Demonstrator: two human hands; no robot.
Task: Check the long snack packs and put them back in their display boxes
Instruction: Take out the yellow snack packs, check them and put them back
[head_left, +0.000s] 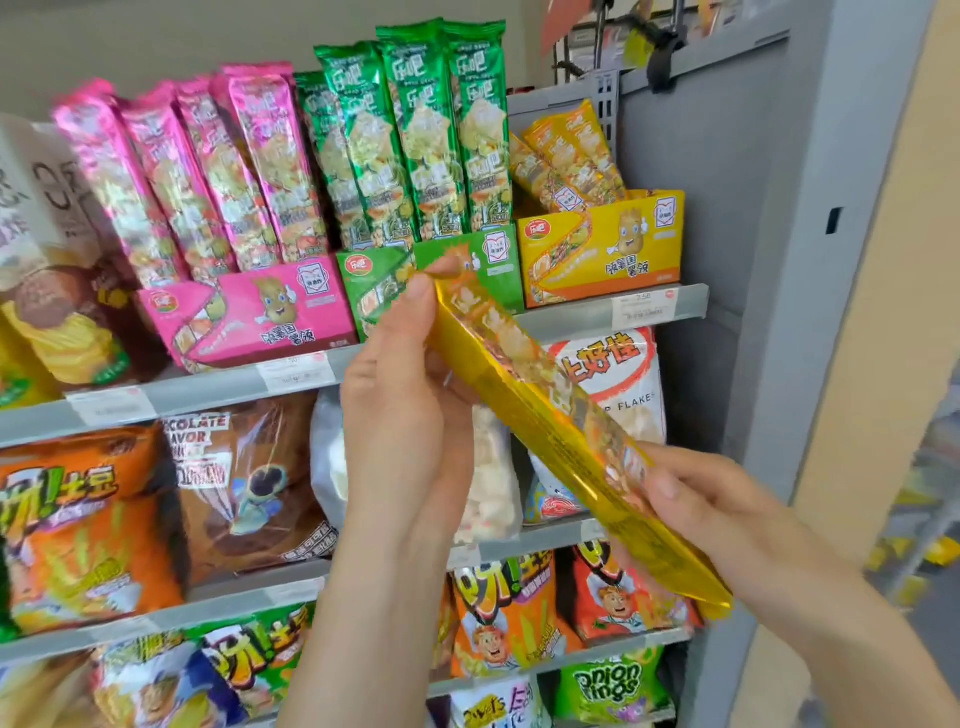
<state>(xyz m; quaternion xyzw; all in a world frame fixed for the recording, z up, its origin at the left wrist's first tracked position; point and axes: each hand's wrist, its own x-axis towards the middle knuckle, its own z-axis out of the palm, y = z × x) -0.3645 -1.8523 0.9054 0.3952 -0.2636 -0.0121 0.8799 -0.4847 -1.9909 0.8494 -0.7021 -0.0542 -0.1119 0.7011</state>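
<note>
Head view, single frame. Subject: one long yellow pack (561, 431), out of its box, held in mid-air in front of the shelving, slanting from upper left down to lower right. Its upper end overlaps the front of the green display box (493, 270); its lower end hangs before the bags on the lower shelves.

Left hand (400, 410): thumb and fingertips pinched together on the pack's top seal. Right hand (727, 514): fingers curled under the bottom end, thumb pressed on the printed face. Judgement: a grip at each end keeps the length flat and bare between the hands so the print can be read, and the tilt turns that face toward the wearer. Reads as the checking step, not the return.

Yellow display box (602, 249) sits at the right end of the top shelf, just beside the green one. Only a few yellow packs (566, 156) stand in it, tops leaning left, with room on its right side; likely destination. Green packs (415, 135) and pink packs (208, 171) stand close together in their boxes, pink display box (249, 312) furthest left.

Next (estimate): raise the pack, bring it upright, lower it bottom end first into the yellow box. Risk: the foil looks slick, and the leaning neighbours could be knocked
</note>
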